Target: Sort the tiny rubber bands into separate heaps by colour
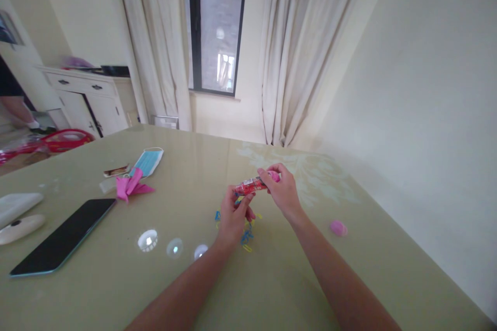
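Above the table, both hands are closed around a small clear tube with a red printed label [250, 186]. My left hand [234, 220] grips its left end, with the fingers partly curled under it. At its right end, my right hand [283, 191] pinches a pink part [274, 176]; whether that is a cap or a separate piece I cannot tell. Beneath my left hand lie several blue and yellow paper clips [247, 235], some hidden by the fingers. A loose pink rounded piece [338, 228] rests on the table to the right of my right forearm.
On the glossy table [155, 289], to the left, are a black-screened tablet or phone [66, 235], a pink folded paper shape [132, 186], a blue face mask [147, 162] and white objects [21, 227]. A wall [435, 114] borders the right side. Someone's leg [17, 108] shows far left.
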{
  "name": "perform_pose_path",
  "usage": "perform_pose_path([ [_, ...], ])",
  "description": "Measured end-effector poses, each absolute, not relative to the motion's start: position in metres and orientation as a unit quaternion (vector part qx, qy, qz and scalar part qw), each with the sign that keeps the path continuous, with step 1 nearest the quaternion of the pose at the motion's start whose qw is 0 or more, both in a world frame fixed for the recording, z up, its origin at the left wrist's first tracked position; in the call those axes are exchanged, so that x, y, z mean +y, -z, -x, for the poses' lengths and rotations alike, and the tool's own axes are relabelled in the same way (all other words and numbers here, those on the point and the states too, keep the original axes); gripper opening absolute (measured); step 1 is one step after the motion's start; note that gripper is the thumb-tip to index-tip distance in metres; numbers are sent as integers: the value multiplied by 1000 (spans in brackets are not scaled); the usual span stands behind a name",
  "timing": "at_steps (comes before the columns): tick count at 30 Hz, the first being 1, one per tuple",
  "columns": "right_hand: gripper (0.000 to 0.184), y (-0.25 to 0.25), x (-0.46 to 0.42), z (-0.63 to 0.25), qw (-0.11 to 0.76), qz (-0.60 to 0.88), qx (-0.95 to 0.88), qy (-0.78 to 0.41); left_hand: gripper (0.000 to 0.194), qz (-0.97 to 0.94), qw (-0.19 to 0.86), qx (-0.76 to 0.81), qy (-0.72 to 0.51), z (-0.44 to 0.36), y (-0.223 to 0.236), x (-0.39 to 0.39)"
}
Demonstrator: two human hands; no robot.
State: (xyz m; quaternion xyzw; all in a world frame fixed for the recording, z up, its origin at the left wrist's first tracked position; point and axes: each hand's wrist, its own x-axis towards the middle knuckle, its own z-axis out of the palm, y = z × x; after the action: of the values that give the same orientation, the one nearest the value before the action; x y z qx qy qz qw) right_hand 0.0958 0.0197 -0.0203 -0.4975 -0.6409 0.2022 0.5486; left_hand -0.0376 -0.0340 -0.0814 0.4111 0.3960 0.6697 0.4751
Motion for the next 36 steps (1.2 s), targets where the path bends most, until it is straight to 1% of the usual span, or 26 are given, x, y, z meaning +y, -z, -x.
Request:
perform_pose_path([
  [4,38,17,18,-94,547,495,-645,-201,43,-394,476,399,-678,39,84,-32],
  [8,38,14,19,-97,559,488,-643,-187,45,-368,464,415,-691,40,87,-29],
  [11,40,12,21,-100,560,486,-641,-197,46,-358,467,408,-698,40,89,-28],
  [17,37,11,21,-101,557,479,-641,-221,51,-302,530,381,-695,38,89,-29],
  [20,36,10,20,-99,568,467,-635,-237,53,-271,542,376,-700,38,87,-30],
  [23,39,7,17,-97,577,453,-632,-251,58,-268,562,389,-679,39,87,-30],
  [25,41,5,15,-96,572,453,-641,-238,59,-284,574,402,-655,39,89,-30],
  [28,42,1,10,-94,559,459,-659,-208,52,-281,592,400,-641,39,90,-31],
  [33,48,3,6,-90,546,466,-670,-190,24,-149,648,326,-672,38,85,-32],
  [36,51,7,5,-89,538,464,-678,-189,17,-102,665,288,-681,35,81,-34],
])
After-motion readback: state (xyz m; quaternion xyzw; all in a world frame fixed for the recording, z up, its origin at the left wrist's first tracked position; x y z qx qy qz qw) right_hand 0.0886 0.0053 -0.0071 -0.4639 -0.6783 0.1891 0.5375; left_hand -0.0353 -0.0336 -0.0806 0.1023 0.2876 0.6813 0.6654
